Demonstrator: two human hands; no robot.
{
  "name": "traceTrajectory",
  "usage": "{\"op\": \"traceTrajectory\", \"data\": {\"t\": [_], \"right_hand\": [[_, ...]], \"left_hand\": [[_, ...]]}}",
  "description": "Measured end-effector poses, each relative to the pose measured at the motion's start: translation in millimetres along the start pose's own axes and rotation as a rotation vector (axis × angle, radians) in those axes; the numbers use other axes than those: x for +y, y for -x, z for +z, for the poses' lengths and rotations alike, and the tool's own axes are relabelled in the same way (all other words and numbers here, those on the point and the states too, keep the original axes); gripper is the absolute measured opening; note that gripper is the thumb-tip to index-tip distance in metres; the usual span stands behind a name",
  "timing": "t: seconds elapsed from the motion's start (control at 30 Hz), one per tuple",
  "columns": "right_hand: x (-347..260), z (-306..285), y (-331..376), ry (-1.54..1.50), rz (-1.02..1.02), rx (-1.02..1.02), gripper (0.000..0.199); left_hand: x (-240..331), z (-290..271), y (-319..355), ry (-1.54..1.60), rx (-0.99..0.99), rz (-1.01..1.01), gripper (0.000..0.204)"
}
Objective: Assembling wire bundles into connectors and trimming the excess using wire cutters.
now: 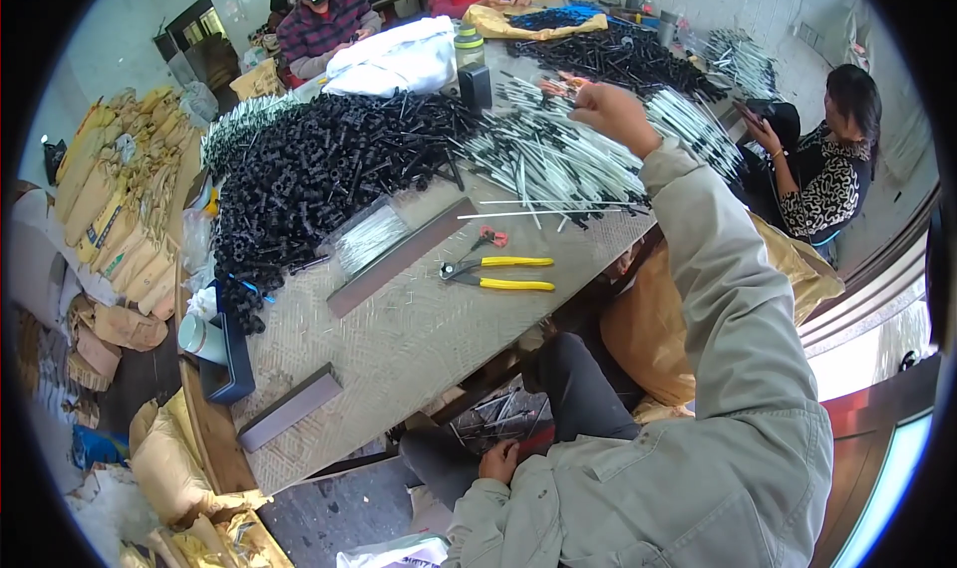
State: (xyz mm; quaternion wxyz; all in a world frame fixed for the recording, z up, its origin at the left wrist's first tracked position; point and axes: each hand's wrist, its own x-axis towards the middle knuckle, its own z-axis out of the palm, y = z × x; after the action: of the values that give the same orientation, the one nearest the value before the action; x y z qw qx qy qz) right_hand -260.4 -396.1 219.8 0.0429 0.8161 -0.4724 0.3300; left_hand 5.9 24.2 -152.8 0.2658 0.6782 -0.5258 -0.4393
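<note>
My right hand (610, 112) is stretched far out over a heap of thin white rods (558, 164) on the long table (419, 334). Its back faces me and its fingers point left into the rods, so what they hold is hidden. My left hand (498, 460) is low beside my dark trouser leg, fingers curled, next to a bundle of pale rods (498, 419) under the table edge. Yellow-handled pliers (498, 272) lie on the table between the two hands, with a small red-handled tool (488, 237) just above them.
A big pile of black plastic parts (309, 174) covers the table's left half. Two grey metal bars (399, 259) (289, 407) lie on it. Other people sit at the far end and on the right (827, 169). Stacked tan sacks (120, 209) line the left.
</note>
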Motion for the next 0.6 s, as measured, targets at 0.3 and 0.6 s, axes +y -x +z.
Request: {"op": "traceTrajectory", "data": {"t": [0.3, 0.6], "right_hand": [[-75, -81, 16, -0.343, 0.019, 0.573, 0.014], [-172, -31, 197, -1.124, 0.385, 0.041, 0.010]], "left_hand": [[48, -15, 6, 0.427, -0.068, 0.142, 0.019], [257, -94, -24, 0.767, 0.118, 0.616, 0.058]]}}
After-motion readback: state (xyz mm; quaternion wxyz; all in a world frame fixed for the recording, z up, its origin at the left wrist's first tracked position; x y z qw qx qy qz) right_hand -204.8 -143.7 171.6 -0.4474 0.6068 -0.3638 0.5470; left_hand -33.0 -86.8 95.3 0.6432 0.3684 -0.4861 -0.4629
